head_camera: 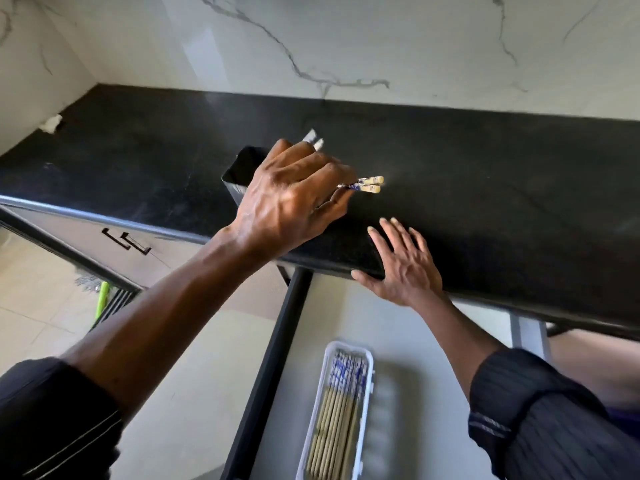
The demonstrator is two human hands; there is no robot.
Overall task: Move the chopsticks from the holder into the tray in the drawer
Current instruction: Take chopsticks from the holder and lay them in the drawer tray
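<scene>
A dark rectangular holder (239,174) stands on the black counter near its front edge. My left hand (291,199) is over the holder, shut on a pair of chopsticks (367,184) whose blue-and-cream ends stick out to the right past my fingers. White chopstick ends (313,140) show just behind my knuckles. My right hand (405,265) lies flat and open on the counter's front edge. Below, in the open drawer (408,341), a white tray (367,403) holds several chopsticks (339,403) lying lengthwise.
The black counter (485,174) runs across the view under a marble-patterned wall (346,39). Cabinet doors with dark handles (126,241) are at the left. A green object (101,299) stands on the tiled floor by the cabinets.
</scene>
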